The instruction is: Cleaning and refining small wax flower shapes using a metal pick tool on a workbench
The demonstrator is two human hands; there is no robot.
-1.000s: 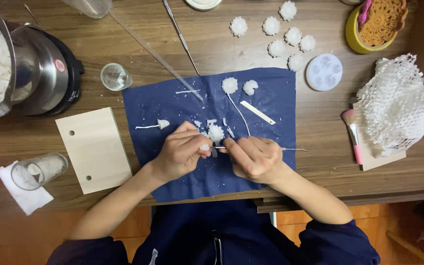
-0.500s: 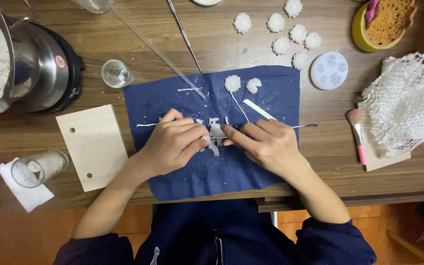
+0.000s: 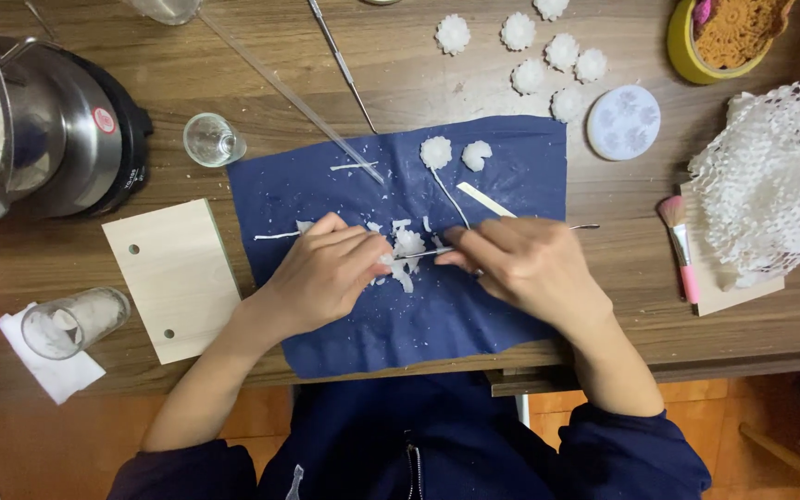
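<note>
My left hand (image 3: pixel 326 270) rests curled on the blue cloth (image 3: pixel 344 190) in the middle of the table (image 3: pixel 622 306), its fingertips pinching a small white flower piece (image 3: pixel 408 243), and since half a second ago its fingers have tightened around that piece rather than lying spread over it. My right hand (image 3: pixel 531 264) is closed on a thin metal tool (image 3: pixel 428 252), whose tip touches the flower piece while its far end shows beyond my knuckles; this hand has shifted slightly toward the centre of the cloth. The white scraps (image 3: pixel 398 274) around the flower piece lie in the same place as before.
</note>
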